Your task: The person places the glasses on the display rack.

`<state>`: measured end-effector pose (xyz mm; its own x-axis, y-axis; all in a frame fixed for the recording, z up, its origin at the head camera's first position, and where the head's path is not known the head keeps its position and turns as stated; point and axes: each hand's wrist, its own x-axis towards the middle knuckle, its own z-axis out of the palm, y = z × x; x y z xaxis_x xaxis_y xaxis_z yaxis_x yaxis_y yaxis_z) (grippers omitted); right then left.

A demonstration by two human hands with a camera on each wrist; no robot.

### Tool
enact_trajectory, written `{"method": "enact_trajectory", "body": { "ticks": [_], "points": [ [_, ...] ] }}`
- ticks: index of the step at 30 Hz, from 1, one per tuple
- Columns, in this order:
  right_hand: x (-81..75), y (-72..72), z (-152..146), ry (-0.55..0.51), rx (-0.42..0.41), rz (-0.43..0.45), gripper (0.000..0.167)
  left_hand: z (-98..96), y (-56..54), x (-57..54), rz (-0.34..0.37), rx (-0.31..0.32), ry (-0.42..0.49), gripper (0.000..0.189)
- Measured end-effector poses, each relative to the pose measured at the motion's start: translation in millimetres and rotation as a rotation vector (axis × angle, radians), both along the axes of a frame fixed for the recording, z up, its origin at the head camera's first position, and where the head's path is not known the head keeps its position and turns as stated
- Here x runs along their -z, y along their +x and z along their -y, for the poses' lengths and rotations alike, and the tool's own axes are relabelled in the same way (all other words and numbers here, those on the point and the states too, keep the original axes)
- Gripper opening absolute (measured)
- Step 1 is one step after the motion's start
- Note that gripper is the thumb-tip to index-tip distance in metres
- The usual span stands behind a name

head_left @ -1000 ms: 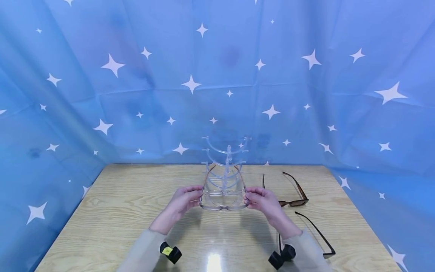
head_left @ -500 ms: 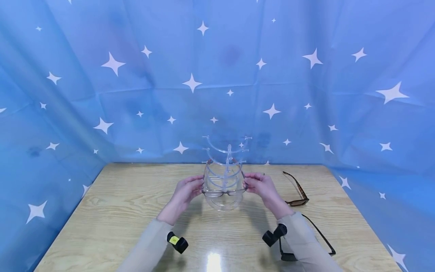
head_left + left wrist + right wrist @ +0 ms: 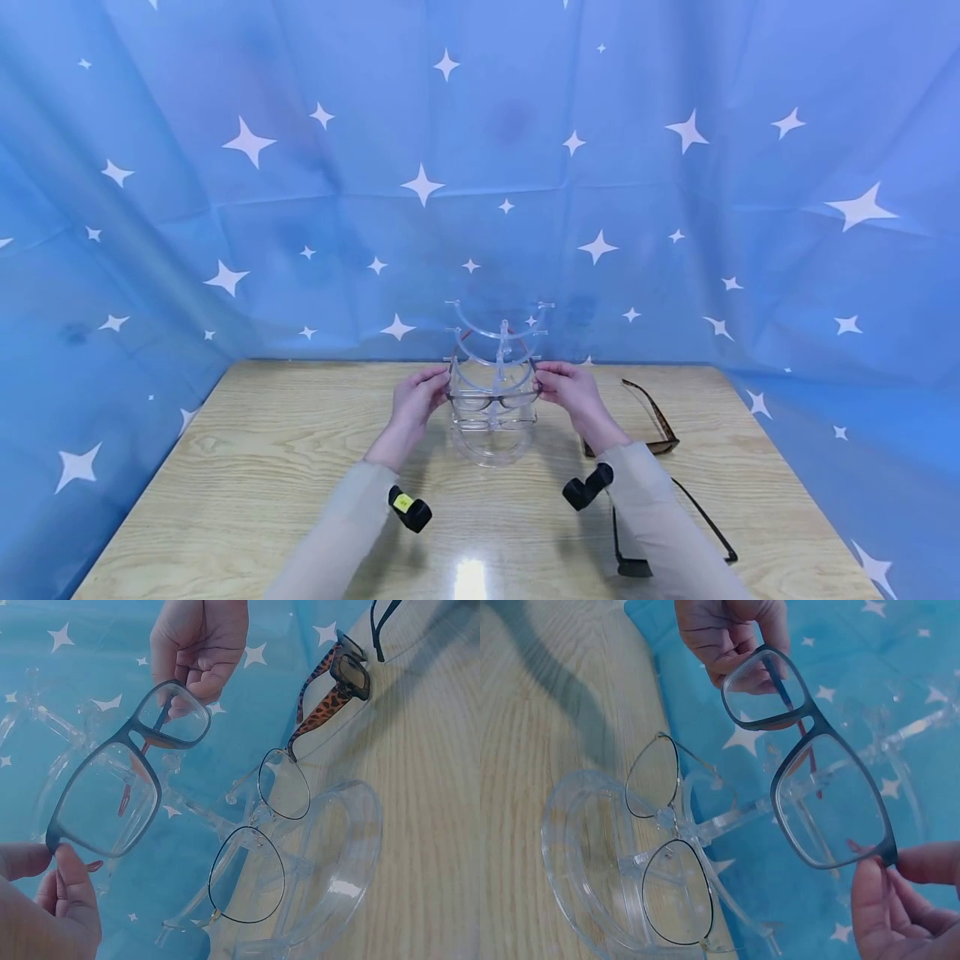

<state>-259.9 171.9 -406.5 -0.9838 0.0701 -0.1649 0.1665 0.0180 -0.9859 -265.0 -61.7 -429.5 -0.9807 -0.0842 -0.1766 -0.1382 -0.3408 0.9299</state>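
Both hands hold one pair of dark grey eyeglasses [image 3: 493, 400] by its two sides, the front facing the person. My left hand [image 3: 411, 410] pinches one outer corner near the hinge; my right hand [image 3: 579, 402] pinches the other. In the left wrist view, the eyeglasses [image 3: 129, 733] show clear lenses and reddish temples pointing back. The temples reach around a transparent display stand [image 3: 504, 335] with several curved tiers. Below them, thin wire-rimmed glasses [image 3: 676, 892] rest on the stand's lowest tier, over its rounded base [image 3: 364, 847].
Tortoiseshell sunglasses [image 3: 660, 447] lie on the wooden table [image 3: 262, 467], right of the stand. Nearer the person lie black-framed glasses [image 3: 633, 568], partly hidden by the right sleeve [image 3: 660, 525]. A blue star-printed curtain [image 3: 337, 225] hangs behind the table.
Both hands have moved the grey eyeglasses forward and up along the stand, from in front of the lowest tier to above the wire-rimmed pair. The grip has stayed on both sides.
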Motion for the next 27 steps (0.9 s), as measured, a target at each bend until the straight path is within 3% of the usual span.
{"method": "enact_trajectory", "body": {
  "ticks": [6, 11, 13, 27],
  "points": [
    [4.2, -9.2, 0.8, 0.008, 0.043, 0.0, 0.026, -5.4, -4.1, -3.4, -0.011, -0.042, 0.023, 0.026],
    [10.3, -14.2, 2.0, -0.01, 0.061, -0.011, 0.025, -6.2, -8.1, 1.7, -0.005, -0.057, 0.015, 0.024],
    [11.9, -15.0, 2.3, -0.014, 0.065, -0.012, 0.024, -6.6, -11.6, 6.2, 0.005, -0.07, 0.002, 0.022],
    [16.3, -16.0, 1.9, 0.022, 0.069, -0.001, 0.024, -8.6, -13.6, 8.2, 0.024, -0.087, -0.007, 0.021]
  ]
}}
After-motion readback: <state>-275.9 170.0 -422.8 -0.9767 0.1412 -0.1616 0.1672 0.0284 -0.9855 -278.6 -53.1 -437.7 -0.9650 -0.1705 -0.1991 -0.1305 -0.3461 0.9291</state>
